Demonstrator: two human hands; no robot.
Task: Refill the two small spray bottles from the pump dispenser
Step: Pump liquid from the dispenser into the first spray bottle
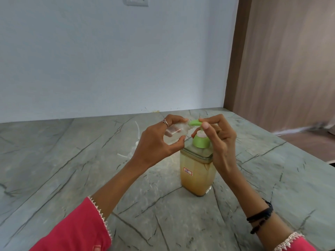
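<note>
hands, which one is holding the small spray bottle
The left hand: its fingers curl round the small clear spray bottle, held tilted with its mouth at the green pump spout. The right hand rests on the pump dispenser head instead.

place: home interior, likely a kitchen or utility corner | counter (72, 160): grey-green veined stone slab | wall (108, 60): plain pale painted, white switch plate (137, 0) at top | right: wood-grain panel (290, 60) meeting the counter edge
</note>
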